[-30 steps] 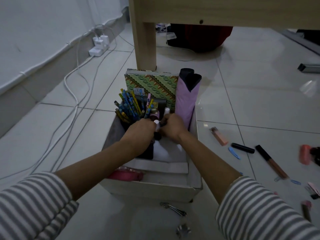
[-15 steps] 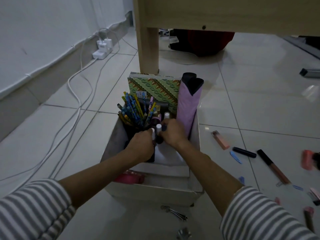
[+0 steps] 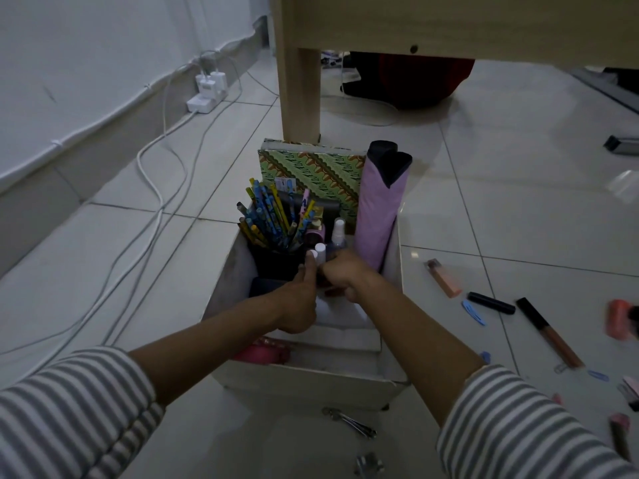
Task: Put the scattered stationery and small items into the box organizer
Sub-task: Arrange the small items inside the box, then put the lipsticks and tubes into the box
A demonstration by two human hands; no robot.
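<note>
Over the last second I have watched both hands ease back toward the person from the far end of the middle compartment. That has uncovered the white-capped bottles (image 3: 318, 251), which now stand upright between the cup of pencils (image 3: 273, 216) and the purple umbrella (image 3: 380, 209), with a spray bottle (image 3: 338, 233) just behind them. The left hand (image 3: 299, 299) sits lower in the box organizer (image 3: 311, 382) than it did, thumb raised against the nearest white cap. Its fingers are tucked out of sight, so I cannot tell whether they are grasping anything. The right hand (image 3: 345, 274) is right beside it, fingers curled under, but I cannot tell whether they are clenched empty or closed on something small, since whatever lies beneath them is in shadow. The box itself has barely shifted on the floor (image 3: 518, 202), and the patterned book (image 3: 321, 174) stands at its back wall as before. To me this looks like the end of seating the bottles, so that part of the job seems nearly settled. Plenty is left, though. Lying on the tiles to the right, well apart from the box, are a peach tube (image 3: 444, 278), a black marker (image 3: 491, 303), a blue clip (image 3: 473, 312) and a lip gloss tube (image 3: 549, 333). A metal clip (image 3: 349, 423) lies just in front of the box. I would expect the right hand to go out for those next.
</note>
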